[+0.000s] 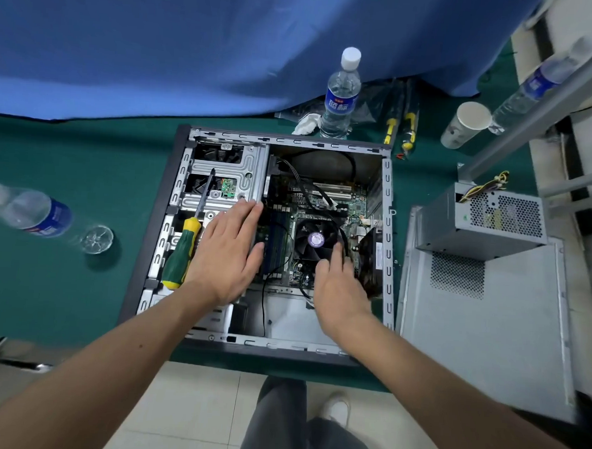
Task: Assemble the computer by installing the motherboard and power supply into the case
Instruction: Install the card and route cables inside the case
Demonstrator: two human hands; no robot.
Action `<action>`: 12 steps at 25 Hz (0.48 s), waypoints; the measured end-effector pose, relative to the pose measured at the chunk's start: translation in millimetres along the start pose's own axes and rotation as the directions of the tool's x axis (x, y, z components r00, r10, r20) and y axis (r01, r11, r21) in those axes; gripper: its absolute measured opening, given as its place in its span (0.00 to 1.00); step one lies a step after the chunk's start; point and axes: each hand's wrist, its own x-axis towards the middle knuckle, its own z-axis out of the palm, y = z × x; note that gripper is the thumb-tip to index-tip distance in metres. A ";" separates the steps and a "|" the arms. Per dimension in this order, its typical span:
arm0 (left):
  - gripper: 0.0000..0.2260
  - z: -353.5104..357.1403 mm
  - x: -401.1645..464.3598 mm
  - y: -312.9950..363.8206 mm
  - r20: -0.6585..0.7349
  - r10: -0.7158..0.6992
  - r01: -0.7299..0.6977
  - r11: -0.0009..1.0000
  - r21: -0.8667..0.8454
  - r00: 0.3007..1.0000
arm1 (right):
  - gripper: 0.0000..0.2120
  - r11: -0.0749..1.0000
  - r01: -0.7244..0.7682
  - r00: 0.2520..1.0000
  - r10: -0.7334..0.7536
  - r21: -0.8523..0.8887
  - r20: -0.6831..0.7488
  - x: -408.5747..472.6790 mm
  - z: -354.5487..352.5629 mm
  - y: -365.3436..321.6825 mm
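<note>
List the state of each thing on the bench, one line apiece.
case: lying on its side, open
motherboard: inside the case
power supply: outside the case, on the side panel
side panel: off, flat beside the case
screwdriver: resting on the drive cage, unheld
left hand: open, over the motherboard's edge
right hand: open, fingers at the fan
upright bottle: capped
paper cup: tilted

Both forearms are bare, no sleeves reaching the wrists, with no watch or rings on the left hand or right hand. At bottom centre: grey trousers and a white shoe.
</note>
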 end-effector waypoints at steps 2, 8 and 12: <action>0.29 -0.1 1.1 -0.2 -0.004 -0.004 0.004 1.000 0.000 1.000 | 0.25 0.999 0.037 0.999 -0.037 0.010 -0.009 -0.9 4.8 2.9; 0.30 -0.1 1.0 1.5 0.003 0.011 -0.011 1.000 0.009 1.000 | 0.17 0.952 -0.093 0.996 0.092 0.292 0.016 9.1 -2.2 1.6; 0.30 0.5 2.0 1.6 0.003 0.014 -0.014 1.000 0.012 1.000 | 0.21 0.886 -0.197 0.973 0.122 0.421 0.197 18.8 2.8 13.7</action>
